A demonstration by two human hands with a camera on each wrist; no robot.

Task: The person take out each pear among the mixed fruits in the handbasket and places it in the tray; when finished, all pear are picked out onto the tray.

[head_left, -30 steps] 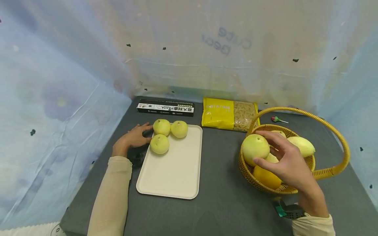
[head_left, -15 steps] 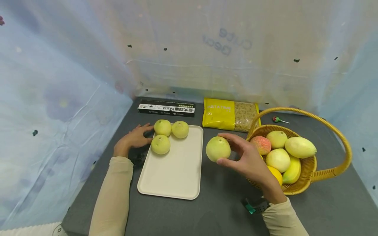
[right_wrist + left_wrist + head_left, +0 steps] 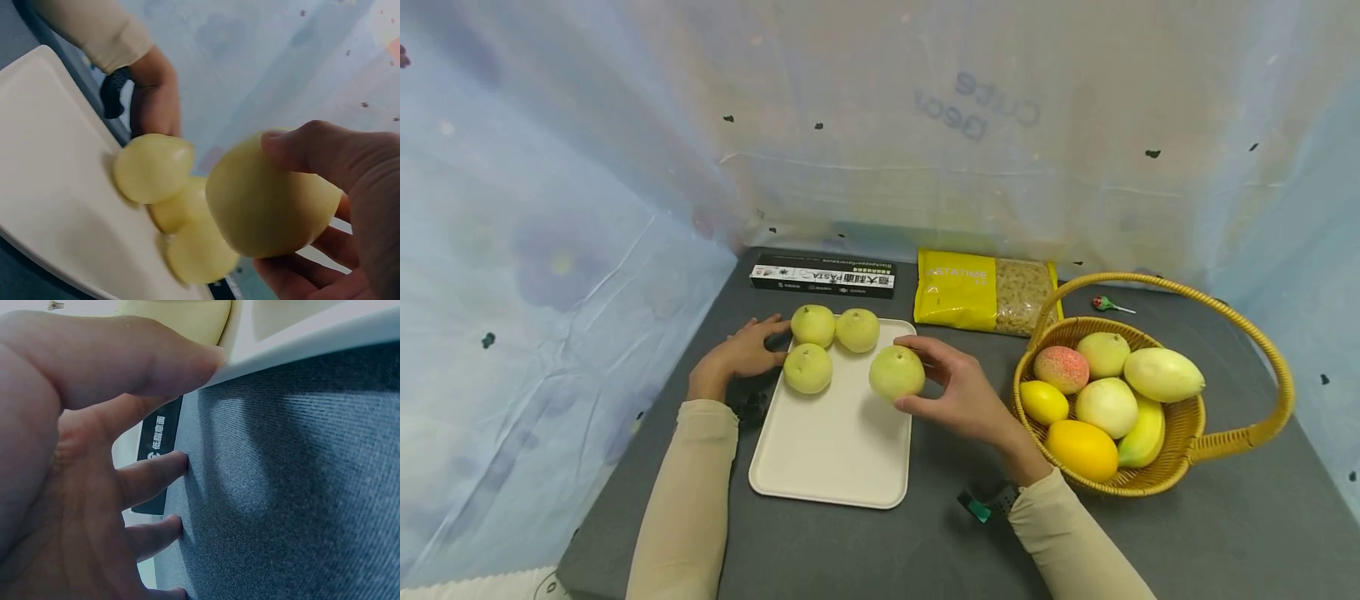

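My right hand [image 3: 964, 390] pinches a round yellow-green pear [image 3: 895, 373] between thumb and fingers, over the right side of the cream tray [image 3: 831, 454]. The right wrist view shows the thumb across one side of this pear [image 3: 265, 206] and fingers below it. Three similar pears [image 3: 808, 368] sit grouped in the tray's far left corner. My left hand [image 3: 745, 348] rests beside that corner with fingers spread. In the left wrist view its thumb [image 3: 144, 359] touches the tray's rim, and its other fingertips rest on the dark tabletop.
A wicker basket [image 3: 1197, 421] with a tall handle stands at right, holding several fruits, including a banana [image 3: 1142, 433] and a lemon [image 3: 1043, 402]. Along the back lie a black pasta box [image 3: 822, 275], a yellow pasta bag [image 3: 958, 287] and a small lollipop [image 3: 1105, 303].
My right hand has carried the pear left from above the basket, across the table, to over the tray. My left hand has stayed in place at the tray's edge.
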